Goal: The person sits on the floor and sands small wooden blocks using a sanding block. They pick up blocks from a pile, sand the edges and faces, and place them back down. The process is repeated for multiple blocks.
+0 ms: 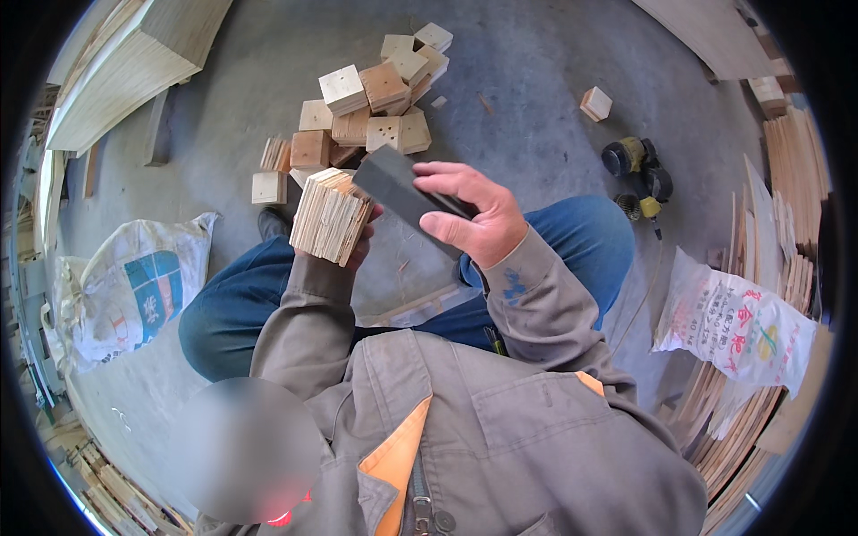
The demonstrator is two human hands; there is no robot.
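My left hand (366, 243) is closed around a layered plywood block (329, 219), raised above the floor between my knees. The block's rough, striped edges face up toward me. My right hand (483, 214) grips a long dark grey rectangular block (402, 192) from its right side, fingers over the top and thumb along the near edge. The far left end of the grey block is right beside the plywood block's upper corner; whether they touch I cannot tell. Much of my left hand is hidden behind the plywood.
Beyond my hands lies a heap of wooden blocks (384, 98). A lone block (596, 104) and a yellow-and-black power tool (639, 170) with a thin line sit at right. Printed white sacks (143, 290) (737, 322) flank me. Plywood sheets (134, 80) stand far left; wood strips (760, 420) line the right.
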